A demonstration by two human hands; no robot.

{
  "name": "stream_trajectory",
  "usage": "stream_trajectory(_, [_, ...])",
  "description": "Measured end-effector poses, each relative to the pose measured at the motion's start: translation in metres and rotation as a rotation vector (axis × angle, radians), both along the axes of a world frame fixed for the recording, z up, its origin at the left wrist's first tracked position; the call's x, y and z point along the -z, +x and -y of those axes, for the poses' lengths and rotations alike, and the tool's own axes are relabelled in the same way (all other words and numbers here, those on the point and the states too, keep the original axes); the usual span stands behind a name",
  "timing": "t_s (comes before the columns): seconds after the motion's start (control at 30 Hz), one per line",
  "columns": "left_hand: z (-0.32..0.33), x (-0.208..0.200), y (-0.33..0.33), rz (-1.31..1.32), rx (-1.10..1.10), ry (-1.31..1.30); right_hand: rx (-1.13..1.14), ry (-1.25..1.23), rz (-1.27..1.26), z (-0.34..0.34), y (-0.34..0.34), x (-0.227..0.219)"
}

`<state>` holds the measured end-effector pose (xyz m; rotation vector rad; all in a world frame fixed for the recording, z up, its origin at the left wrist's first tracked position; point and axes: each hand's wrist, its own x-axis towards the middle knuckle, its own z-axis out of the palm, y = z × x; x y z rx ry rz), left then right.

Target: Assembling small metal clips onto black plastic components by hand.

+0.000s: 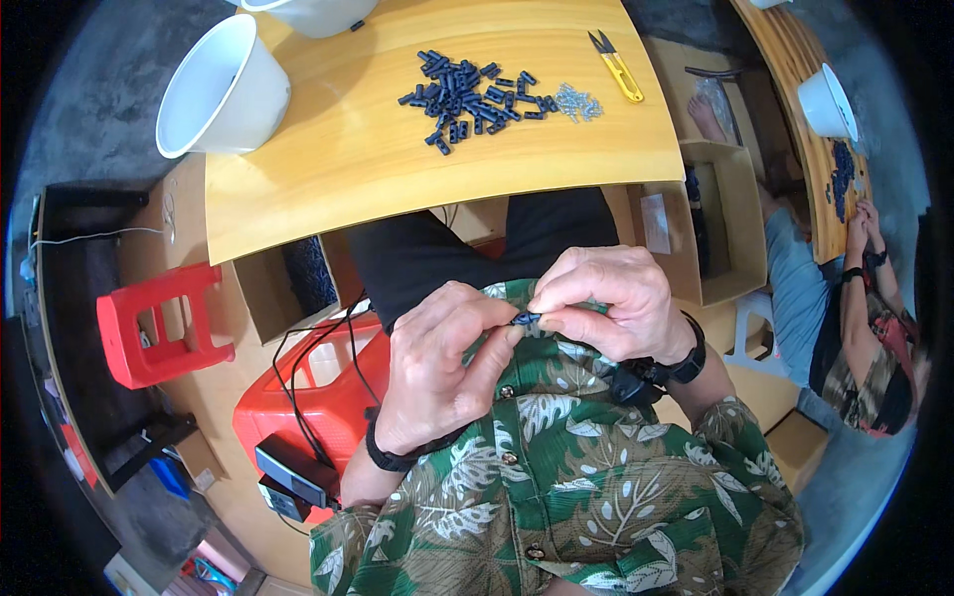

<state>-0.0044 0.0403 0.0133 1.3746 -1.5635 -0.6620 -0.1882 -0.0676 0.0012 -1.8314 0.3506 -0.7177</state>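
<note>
My left hand [445,363] and my right hand [608,303] meet in front of my shirt, short of the table's near edge. Between their thumbs and forefingers they pinch a small dark plastic piece [525,318], one hand at each end. Fingertips cover most of it, so its exact shape is hidden. Beyond my hands, a heap of short black plastic pieces [459,94] lies on the yellow wooden table [338,149]. Right beside the heap sits a little pile of small clear parts [576,102]. Farther right rest yellow-handled thread snips [620,70].
A white tub [221,94] stands at the table's left edge, with another white bowl [313,12] behind it. Cardboard boxes [730,228] sit below the table. Red stools [159,323] are at left. A co-worker's hands [863,226] are at another table [810,109] on the right.
</note>
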Motion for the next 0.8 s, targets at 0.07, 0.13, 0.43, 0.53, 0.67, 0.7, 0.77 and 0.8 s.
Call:
stream_trajectory(0.07, [0.000, 0.001, 0.000, -0.032, -0.004, 0.019, 0.000, -0.017, -0.001, -0.001, 0.001, 0.001])
stream_trajectory(0.13, [-0.001, 0.002, 0.001, -0.025, -0.015, 0.004, 0.014, 0.008, 0.024, -0.002, 0.001, 0.003])
stream_trajectory(0.43, [-0.003, 0.002, -0.002, 0.040, -0.056, -0.109, 0.033, 0.412, 0.111, -0.010, -0.004, 0.012])
stream_trajectory(0.53, [-0.003, 0.000, -0.003, 0.069, -0.066, -0.130, 0.052, 0.358, 0.033, -0.010, -0.004, 0.004])
stream_trajectory(0.67, [-0.003, -0.001, -0.004, 0.082, -0.073, -0.142, 0.060, 0.277, 0.042, -0.009, -0.003, 0.001])
stream_trajectory(0.7, [-0.003, 0.000, -0.004, 0.082, -0.075, -0.142, 0.059, 0.249, 0.033, -0.008, -0.003, 0.000])
stream_trajectory(0.77, [-0.004, 0.001, -0.003, 0.071, -0.058, -0.133, 0.055, 0.220, 0.024, -0.008, -0.002, -0.001])
stream_trajectory(0.8, [-0.003, 0.002, -0.003, 0.069, -0.059, -0.134, 0.054, 0.180, 0.025, -0.007, -0.001, -0.002])
